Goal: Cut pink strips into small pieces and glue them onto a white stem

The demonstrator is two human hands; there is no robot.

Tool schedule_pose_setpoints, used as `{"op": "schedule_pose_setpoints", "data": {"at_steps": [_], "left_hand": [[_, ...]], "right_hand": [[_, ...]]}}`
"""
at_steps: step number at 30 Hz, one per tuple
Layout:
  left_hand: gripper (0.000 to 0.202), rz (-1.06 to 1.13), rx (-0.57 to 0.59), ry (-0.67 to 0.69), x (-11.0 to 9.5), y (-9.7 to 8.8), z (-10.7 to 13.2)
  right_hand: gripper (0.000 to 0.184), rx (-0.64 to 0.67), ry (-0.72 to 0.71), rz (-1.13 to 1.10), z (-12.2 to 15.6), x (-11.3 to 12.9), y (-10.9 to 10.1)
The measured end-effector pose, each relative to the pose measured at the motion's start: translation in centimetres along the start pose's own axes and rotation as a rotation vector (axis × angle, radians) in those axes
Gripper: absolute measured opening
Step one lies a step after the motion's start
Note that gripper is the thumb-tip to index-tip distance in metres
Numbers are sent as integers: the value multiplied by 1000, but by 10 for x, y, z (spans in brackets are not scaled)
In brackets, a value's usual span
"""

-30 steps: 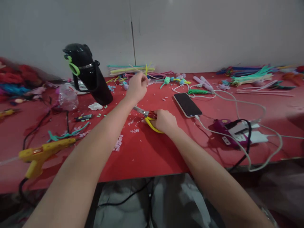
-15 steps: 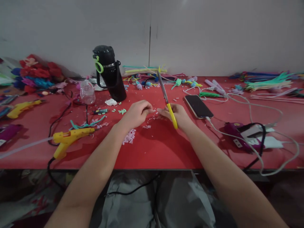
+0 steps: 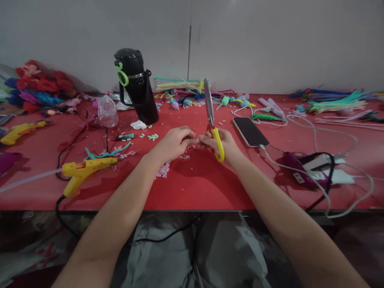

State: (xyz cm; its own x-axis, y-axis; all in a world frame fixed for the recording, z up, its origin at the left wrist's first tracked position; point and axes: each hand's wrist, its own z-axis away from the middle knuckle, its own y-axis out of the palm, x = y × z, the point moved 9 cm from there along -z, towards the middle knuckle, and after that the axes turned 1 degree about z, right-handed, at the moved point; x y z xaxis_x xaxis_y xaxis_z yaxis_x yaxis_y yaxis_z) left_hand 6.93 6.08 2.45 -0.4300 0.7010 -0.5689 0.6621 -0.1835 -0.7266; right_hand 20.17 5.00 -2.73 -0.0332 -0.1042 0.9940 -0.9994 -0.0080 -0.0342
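My right hand has yellow-handled scissors hooked in it, blades pointing up and away. Its thumb and fingertips are pinched near those of my left hand. The left fingers are closed too, and whatever small piece lies between the fingertips is too tiny to make out. Both hands are just above the red table. Under and beside them lie small pale pink cut bits, with a heap of lilac bits by my left forearm.
A black bottle stands behind my left hand. Left are a yellow glue gun and a clear plastic bottle. A phone with a white cable lies right, near a purple power strip. Pipe cleaners line the back.
The scissors have swung more upright, with the blades turned. My fingertips have come closer together. The whole view has shifted slightly.
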Motion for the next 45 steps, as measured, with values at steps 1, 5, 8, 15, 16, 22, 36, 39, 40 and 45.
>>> {"op": "schedule_pose_setpoints", "data": {"at_steps": [1, 5, 8, 15, 16, 22, 36, 39, 40, 45], "left_hand": [[14, 8, -1, 1, 1, 0, 0], [12, 20, -2, 6, 3, 2, 0], [10, 2, -4, 2, 3, 2, 0], [14, 56, -33, -61, 11, -9, 1], [15, 55, -42, -68, 12, -11, 1], [14, 45, -26, -28, 6, -7, 1], [13, -14, -105, -2, 10, -14, 0], [12, -31, -190, -61, 23, -35, 2], [12, -21, -207, -85, 29, -41, 2], [16, 62, -285, -170, 53, -55, 5]], "right_hand": [[52, 3, -2, 25, 0, 0, 0], [51, -3, -8, 97, 0, -1, -1], [50, 13, -16, 70, 0, -3, 0], [48, -41, -41, -1, -3, -3, -8], [48, -51, -43, -27, -4, -2, -10], [50, -62, -23, -27, -4, 0, -11], [53, -78, 1, 118, -3, -5, -15], [54, -118, 22, 440, -3, -2, -28], [55, -125, 14, 538, -2, 0, -32], [61, -72, -29, 756, -3, 1, -40]]}}
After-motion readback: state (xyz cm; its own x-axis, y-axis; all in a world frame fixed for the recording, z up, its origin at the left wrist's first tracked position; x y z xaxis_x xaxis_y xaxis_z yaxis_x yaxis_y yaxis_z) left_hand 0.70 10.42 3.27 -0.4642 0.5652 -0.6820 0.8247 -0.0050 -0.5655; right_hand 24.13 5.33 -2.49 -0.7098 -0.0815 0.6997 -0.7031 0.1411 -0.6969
